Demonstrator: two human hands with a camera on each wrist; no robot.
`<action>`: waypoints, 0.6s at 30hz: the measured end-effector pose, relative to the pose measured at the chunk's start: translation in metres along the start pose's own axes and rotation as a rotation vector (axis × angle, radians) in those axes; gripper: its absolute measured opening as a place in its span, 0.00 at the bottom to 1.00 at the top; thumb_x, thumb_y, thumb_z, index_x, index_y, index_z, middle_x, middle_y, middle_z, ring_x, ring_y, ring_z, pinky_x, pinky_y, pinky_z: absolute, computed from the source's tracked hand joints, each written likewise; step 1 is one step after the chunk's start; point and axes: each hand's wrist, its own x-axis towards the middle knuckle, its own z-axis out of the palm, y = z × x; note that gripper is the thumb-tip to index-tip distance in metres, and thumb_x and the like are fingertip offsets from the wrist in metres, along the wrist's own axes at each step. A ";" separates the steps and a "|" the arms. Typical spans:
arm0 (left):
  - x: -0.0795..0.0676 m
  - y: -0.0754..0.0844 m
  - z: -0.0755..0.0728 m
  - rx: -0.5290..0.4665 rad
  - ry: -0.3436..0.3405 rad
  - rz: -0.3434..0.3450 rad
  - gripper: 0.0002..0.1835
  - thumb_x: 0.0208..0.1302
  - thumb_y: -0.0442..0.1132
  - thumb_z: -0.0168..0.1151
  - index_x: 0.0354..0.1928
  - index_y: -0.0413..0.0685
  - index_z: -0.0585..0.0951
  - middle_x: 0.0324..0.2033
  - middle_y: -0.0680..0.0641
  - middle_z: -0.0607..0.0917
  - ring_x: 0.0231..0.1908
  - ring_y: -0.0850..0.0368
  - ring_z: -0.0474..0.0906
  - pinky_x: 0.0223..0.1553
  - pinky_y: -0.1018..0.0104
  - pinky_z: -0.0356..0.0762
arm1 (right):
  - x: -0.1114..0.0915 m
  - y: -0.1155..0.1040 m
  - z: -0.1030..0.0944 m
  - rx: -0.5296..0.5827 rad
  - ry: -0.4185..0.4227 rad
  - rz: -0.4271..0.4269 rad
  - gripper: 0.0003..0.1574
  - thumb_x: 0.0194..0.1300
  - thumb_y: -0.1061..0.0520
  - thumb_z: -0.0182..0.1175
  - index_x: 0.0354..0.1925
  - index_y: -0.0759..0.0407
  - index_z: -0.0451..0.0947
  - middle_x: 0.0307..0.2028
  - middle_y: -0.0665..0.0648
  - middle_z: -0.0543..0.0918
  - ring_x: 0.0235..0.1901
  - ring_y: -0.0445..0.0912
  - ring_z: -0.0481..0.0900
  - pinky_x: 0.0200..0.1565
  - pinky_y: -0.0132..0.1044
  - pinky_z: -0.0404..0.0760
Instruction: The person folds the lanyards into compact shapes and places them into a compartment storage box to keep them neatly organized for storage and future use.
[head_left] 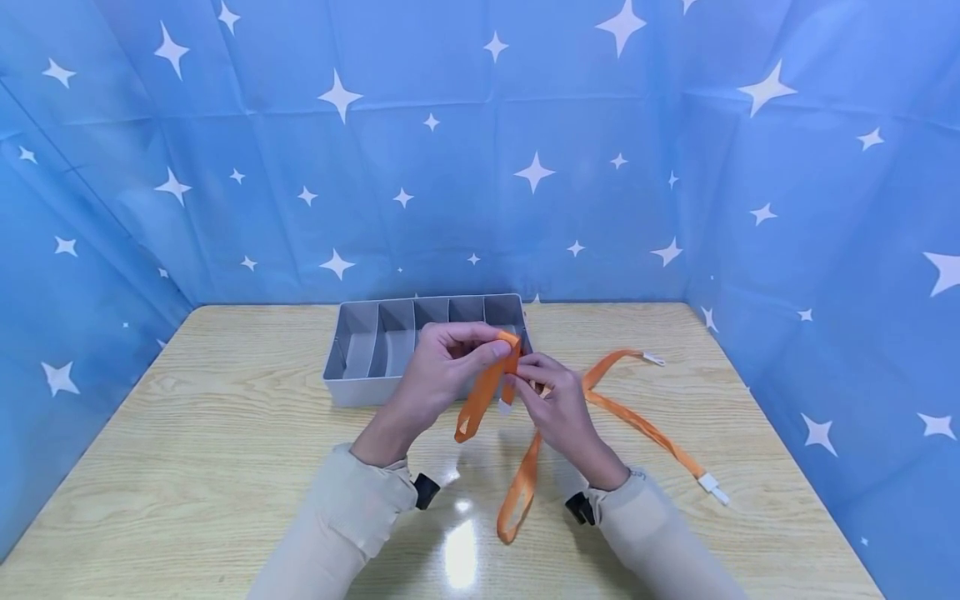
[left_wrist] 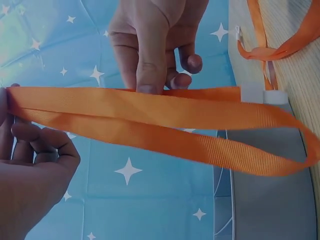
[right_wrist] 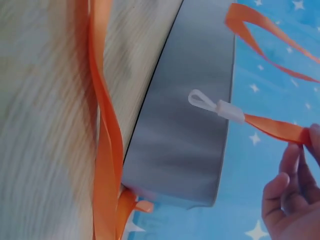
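In front of the grey divided box my left hand (head_left: 442, 371) pinches an orange lanyard (head_left: 480, 402) at its top fold between thumb and fingertips. From there the strap hangs down in a long loop, which spreads wide in the left wrist view. My right hand (head_left: 558, 408) pinches the same lanyard's other length between thumb and finger, below the left fingertips. Under the right fingers dangles the lanyard's white plastic clip (right_wrist: 230, 111) with its small clear loop. More orange lanyard strap (head_left: 645, 425) lies on the table beyond and beneath the right hand.
The grey box (head_left: 356, 390) stands near the back edge, with several upright dividers. White end clips (head_left: 708, 483) show on the loose straps at the right. An orange strap loop (head_left: 523, 492) lies between the forearms. Starred blue cloth (head_left: 450, 208) hangs behind the wooden table (head_left: 187, 433).
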 end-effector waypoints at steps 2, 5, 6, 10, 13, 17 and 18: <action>0.001 -0.001 0.001 -0.013 0.008 0.005 0.10 0.67 0.30 0.63 0.44 0.27 0.84 0.38 0.43 0.88 0.40 0.43 0.84 0.42 0.62 0.83 | 0.000 -0.003 0.001 0.015 -0.004 0.011 0.07 0.62 0.71 0.65 0.36 0.64 0.88 0.35 0.60 0.85 0.24 0.43 0.72 0.24 0.36 0.72; 0.001 -0.003 0.001 -0.019 0.015 0.020 0.09 0.66 0.29 0.63 0.43 0.26 0.84 0.38 0.44 0.88 0.38 0.48 0.83 0.40 0.61 0.84 | 0.001 -0.016 0.000 0.038 -0.020 0.023 0.07 0.62 0.73 0.64 0.35 0.67 0.87 0.33 0.64 0.84 0.22 0.43 0.70 0.23 0.36 0.70; 0.002 -0.003 0.002 -0.019 0.015 0.029 0.09 0.66 0.29 0.64 0.43 0.26 0.84 0.38 0.44 0.87 0.37 0.49 0.83 0.40 0.61 0.84 | 0.002 -0.022 0.000 0.047 -0.027 0.031 0.06 0.62 0.73 0.63 0.35 0.68 0.86 0.32 0.65 0.83 0.22 0.43 0.70 0.23 0.35 0.70; 0.002 -0.004 0.002 -0.029 0.014 0.059 0.09 0.66 0.28 0.64 0.43 0.26 0.85 0.40 0.44 0.84 0.39 0.49 0.81 0.42 0.60 0.84 | 0.004 -0.038 -0.002 0.077 -0.050 0.059 0.07 0.64 0.75 0.60 0.36 0.72 0.85 0.32 0.65 0.82 0.22 0.47 0.71 0.24 0.33 0.71; 0.003 -0.005 0.003 -0.036 0.019 0.072 0.09 0.65 0.27 0.64 0.43 0.25 0.85 0.41 0.45 0.81 0.44 0.49 0.79 0.45 0.63 0.82 | 0.002 -0.032 0.000 0.109 -0.070 0.084 0.10 0.67 0.75 0.57 0.39 0.72 0.85 0.34 0.63 0.81 0.24 0.52 0.74 0.26 0.32 0.75; 0.005 -0.005 0.002 -0.028 0.025 0.093 0.08 0.64 0.26 0.64 0.42 0.26 0.85 0.44 0.44 0.80 0.50 0.49 0.75 0.47 0.65 0.80 | -0.001 -0.014 0.004 0.164 -0.093 0.105 0.12 0.69 0.74 0.54 0.40 0.70 0.85 0.34 0.61 0.82 0.28 0.56 0.78 0.32 0.35 0.81; 0.006 -0.005 0.002 -0.026 0.024 0.095 0.08 0.64 0.26 0.64 0.42 0.26 0.85 0.45 0.44 0.80 0.51 0.49 0.74 0.47 0.64 0.80 | -0.002 -0.009 0.005 0.173 -0.097 0.112 0.12 0.70 0.73 0.54 0.40 0.69 0.85 0.34 0.60 0.83 0.29 0.55 0.79 0.33 0.37 0.83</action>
